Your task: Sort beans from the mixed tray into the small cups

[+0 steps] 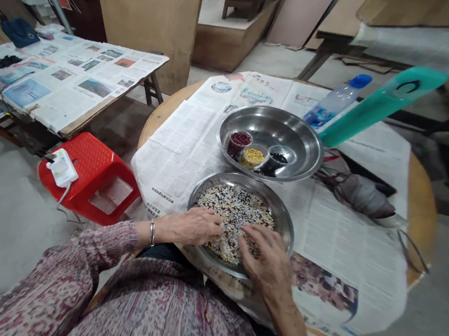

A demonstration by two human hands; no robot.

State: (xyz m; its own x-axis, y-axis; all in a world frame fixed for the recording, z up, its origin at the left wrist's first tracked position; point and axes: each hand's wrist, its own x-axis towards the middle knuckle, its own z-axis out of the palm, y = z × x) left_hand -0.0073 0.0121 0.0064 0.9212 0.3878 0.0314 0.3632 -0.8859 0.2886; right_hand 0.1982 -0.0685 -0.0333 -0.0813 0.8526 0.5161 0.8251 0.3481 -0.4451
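Head view shows the left hand (194, 226) and right hand (263, 253) resting fingers-down, loosely spread, in mixed beans (235, 213) filling a round steel tray (286, 220) on the newspapered tabletop (186, 146); whether fingertips pinch any bean is hidden; behind, a shiny steel bowl (294, 138) holds three small cups of red, yellow and black beans

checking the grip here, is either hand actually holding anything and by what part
Cannot be told. Both the left hand and right hand rest fingertips-down in the mixed beans; any bean pinched is hidden.

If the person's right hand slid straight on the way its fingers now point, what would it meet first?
Probably the left hand: the right hand points up-left across the mixed beans in the near tray, though the exact line is uncertain.
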